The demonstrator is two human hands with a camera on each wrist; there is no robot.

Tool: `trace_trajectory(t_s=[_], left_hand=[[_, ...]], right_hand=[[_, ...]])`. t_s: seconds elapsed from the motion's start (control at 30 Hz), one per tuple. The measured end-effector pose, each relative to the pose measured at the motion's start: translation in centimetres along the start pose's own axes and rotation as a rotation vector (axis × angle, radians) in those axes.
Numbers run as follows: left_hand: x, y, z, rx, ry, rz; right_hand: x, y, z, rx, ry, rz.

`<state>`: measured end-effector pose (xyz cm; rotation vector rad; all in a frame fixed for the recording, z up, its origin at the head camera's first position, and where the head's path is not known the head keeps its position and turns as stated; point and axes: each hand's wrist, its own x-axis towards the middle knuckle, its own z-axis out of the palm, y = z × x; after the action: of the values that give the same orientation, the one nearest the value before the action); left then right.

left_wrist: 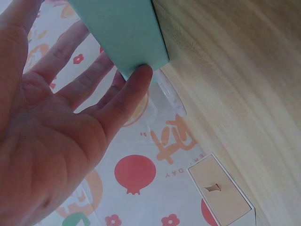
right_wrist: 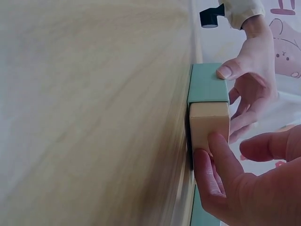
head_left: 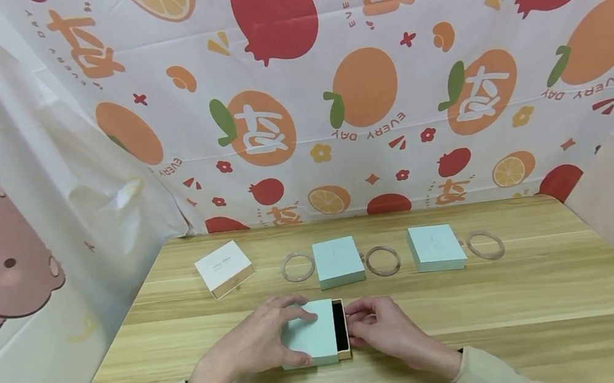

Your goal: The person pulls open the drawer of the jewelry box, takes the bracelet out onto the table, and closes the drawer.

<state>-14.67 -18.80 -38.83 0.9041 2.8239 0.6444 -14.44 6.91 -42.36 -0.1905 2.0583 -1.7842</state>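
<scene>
A mint-green slide box (head_left: 321,335) lies near the table's front, its cream drawer (head_left: 345,355) with dark lining partly out on the right. My left hand (head_left: 257,339) grips the sleeve from the left, thumb on the near side and fingers across the top and far side. At the drawer's end is my right hand (head_left: 384,330). In the right wrist view, its fingertips touch the drawer's end face (right_wrist: 204,122), while the thumb stands apart. The left wrist view shows a fingertip against the sleeve's edge (left_wrist: 134,42).
Behind stand a white box (head_left: 224,266) and two more mint boxes, one in the middle (head_left: 338,259) and one on the right (head_left: 435,245). Among them lie a clear bangle (head_left: 299,280), a brownish bangle (head_left: 384,274) and a third bangle (head_left: 488,258). A fruit-print curtain (head_left: 374,166) hangs behind the table.
</scene>
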Motion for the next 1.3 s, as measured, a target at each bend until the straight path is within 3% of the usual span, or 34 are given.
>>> trace_trajectory(t_s=[0.77,1.3], left_hand=[[0.1,-0.1,0.0,0.007,-0.002,0.011],[0.2,0.0,0.1,0.012,-0.006,0.009]], right_hand=[[0.6,-0.2,1.1,0.079,-0.092,0.000],[0.9,0.0,1.5,0.062,-0.067,-0.001]])
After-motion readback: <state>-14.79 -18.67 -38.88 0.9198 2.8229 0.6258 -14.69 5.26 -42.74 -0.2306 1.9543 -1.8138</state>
